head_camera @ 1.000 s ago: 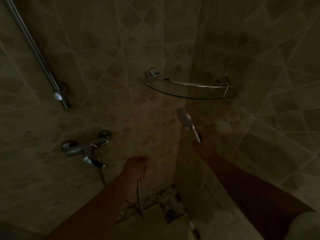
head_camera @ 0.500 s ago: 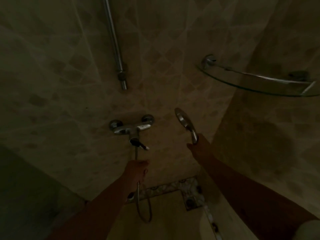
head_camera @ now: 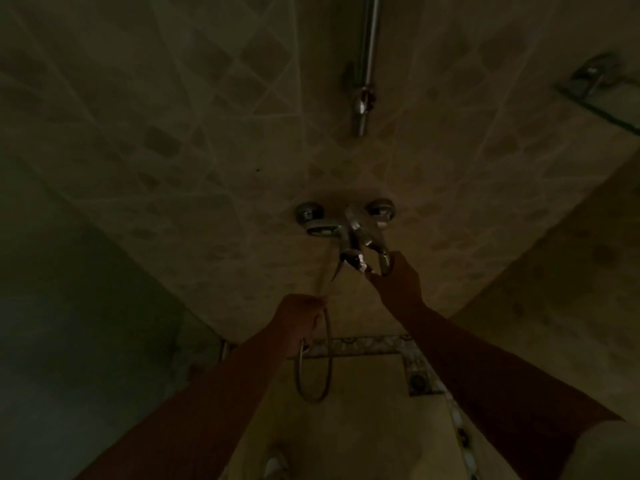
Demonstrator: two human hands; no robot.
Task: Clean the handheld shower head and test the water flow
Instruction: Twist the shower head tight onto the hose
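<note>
While gripping in this gloom, risks a slip.

Tiled wall (head_camera: 207, 133): wet, dim.
Mixer tap (head_camera: 346, 225): easily knocked.
Hose (head_camera: 327, 341): pinched by left hand (head_camera: 299, 318), liable to kink.
Shower head (head_camera: 375, 249): clamped in right hand (head_camera: 398, 277), against tap.

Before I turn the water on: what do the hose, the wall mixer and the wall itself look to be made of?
Hose: looks like flexible metal, silvery, with dull glints along its loop; the left hand grips it. Mixer: probably chrome-plated metal, going by its bright mirror-like highlights. Wall: beige tile, seemingly ceramic or stone, with pale grout lines in a diamond pattern. The dim light leaves the finishes uncertain.
</note>
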